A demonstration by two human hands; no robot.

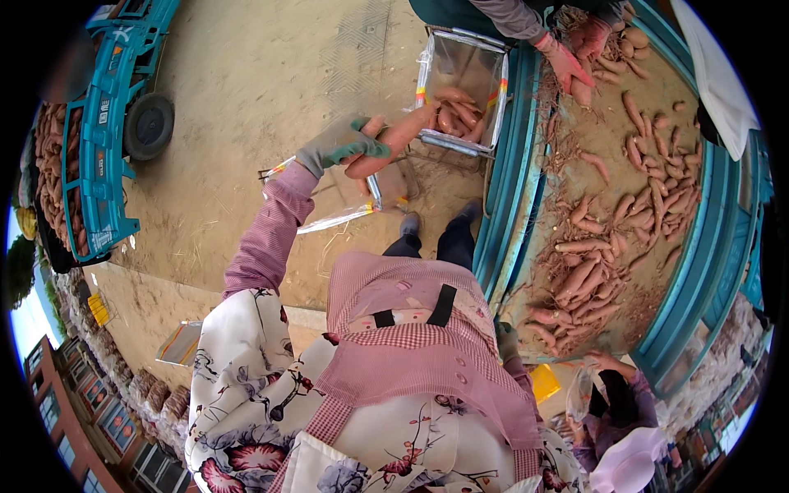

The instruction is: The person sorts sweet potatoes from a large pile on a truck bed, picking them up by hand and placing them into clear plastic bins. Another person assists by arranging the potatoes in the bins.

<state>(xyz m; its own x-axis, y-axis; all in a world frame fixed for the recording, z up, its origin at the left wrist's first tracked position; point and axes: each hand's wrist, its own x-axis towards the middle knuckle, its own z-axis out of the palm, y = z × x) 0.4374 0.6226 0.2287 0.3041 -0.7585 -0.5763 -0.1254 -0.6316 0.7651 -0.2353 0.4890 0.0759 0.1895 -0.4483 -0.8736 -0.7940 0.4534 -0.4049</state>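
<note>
My left hand (pixel 345 146), in a grey and green work glove, is closed around a few sweet potatoes (pixel 394 140), above the ground beside a plastic-lined crate (pixel 424 80). Several more sweet potatoes (pixel 456 114) lie inside that crate. Below the held ones stands a second lined crate (pixel 336 219), partly hidden by my arm. My right hand (pixel 508 340), gloved too, is low by the near end of the blue truck bed, partly covered by my apron; its fingers are hard to make out. Loose sweet potatoes (pixel 582 280) lie in heaps on the bed.
A co-worker's red-gloved hands (pixel 570 65) hold a sweet potato at the bed's far end. Another person (pixel 607 407) is at the lower right, by a yellow crate (pixel 544 382). A blue cargo vehicle (pixel 102 154) loaded with sweet potatoes stands at the left.
</note>
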